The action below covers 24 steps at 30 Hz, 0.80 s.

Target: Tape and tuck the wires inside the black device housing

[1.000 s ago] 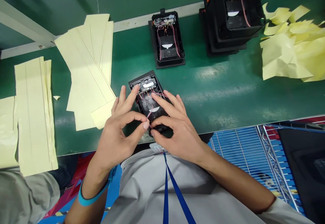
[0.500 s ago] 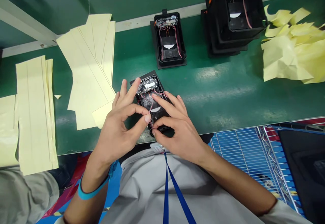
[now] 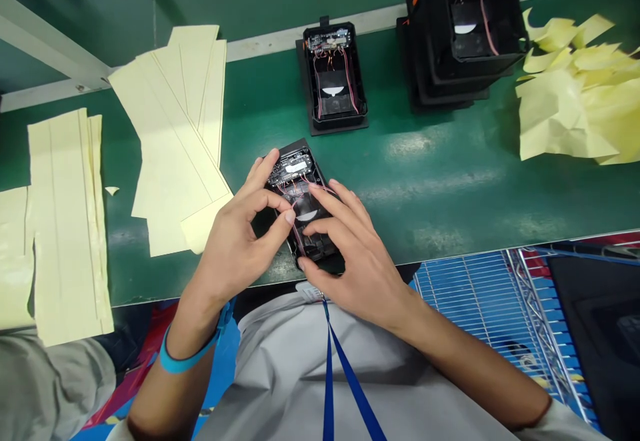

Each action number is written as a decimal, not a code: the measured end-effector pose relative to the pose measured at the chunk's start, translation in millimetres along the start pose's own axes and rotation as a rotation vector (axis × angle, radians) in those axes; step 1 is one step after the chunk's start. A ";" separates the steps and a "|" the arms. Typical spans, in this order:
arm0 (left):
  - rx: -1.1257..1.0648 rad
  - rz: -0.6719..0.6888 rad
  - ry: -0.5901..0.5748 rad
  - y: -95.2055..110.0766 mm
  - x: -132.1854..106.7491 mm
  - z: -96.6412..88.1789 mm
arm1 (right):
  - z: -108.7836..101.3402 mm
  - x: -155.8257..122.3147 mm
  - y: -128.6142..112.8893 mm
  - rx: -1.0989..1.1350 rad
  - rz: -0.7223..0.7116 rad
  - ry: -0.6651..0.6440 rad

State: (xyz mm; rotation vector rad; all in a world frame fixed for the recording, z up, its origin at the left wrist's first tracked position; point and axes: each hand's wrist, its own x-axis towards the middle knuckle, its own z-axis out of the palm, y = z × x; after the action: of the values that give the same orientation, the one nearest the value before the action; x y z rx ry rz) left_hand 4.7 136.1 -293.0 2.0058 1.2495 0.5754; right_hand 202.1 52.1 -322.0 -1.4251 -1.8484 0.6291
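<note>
A black plastic housing [image 3: 311, 209] lies at a tilt near the table's front edge, its inside facing up. At its far end sits a circuit board [image 3: 291, 166] with thin wires running from it. My left hand [image 3: 245, 231] pinches a thin pinkish wire [image 3: 294, 218] between thumb and index finger over the housing's left side; its other fingers reach the far left corner. My right hand [image 3: 353, 251] rests on the housing's right side, fingers apart, its thumb by the near left corner and a fingertip near the wires.
Another wired black housing [image 3: 334, 81] lies behind. A stack of black housings [image 3: 465, 34] stands at the back right, beside crumpled yellow paper [image 3: 565, 108]. Pale yellow sheets [image 3: 175, 141] lie at left, with more yellow strips [image 3: 67, 228] beyond. A wire rack [image 3: 470, 294] stands below right.
My left hand has shifted slightly up along the wire, its outer fingers lowered to the housing. My right index finger and thumb have spread apart.
</note>
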 end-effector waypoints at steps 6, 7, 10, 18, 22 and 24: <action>0.061 0.016 0.031 0.5 -0.5 0.5 | -1.4 -13.9 -4.5 -0.204 -0.123 0.089; 0.070 0.017 0.036 1.0 -0.5 0.6 | -0.9 -17.1 -5.3 -0.235 -0.141 0.108; 0.080 0.014 0.050 3.3 -0.4 1.3 | 0.3 -25.2 -8.6 -0.308 -0.167 0.122; 0.097 -0.040 0.062 7.9 -1.1 2.8 | -5.8 -32.6 -34.2 -0.454 -0.111 0.043; 0.119 -0.057 0.077 8.1 -1.5 3.9 | -11.6 -35.6 -50.6 -0.531 -0.059 -0.021; 0.122 -0.066 0.080 9.0 -1.9 4.7 | -14.4 -36.1 -56.1 -0.562 -0.039 -0.069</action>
State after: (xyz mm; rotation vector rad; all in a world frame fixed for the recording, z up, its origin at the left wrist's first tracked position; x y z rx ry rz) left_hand 12.3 130.3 -289.3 2.0500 1.4243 0.5650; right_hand 183.7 1.4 -280.0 -1.7225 -2.2092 0.1353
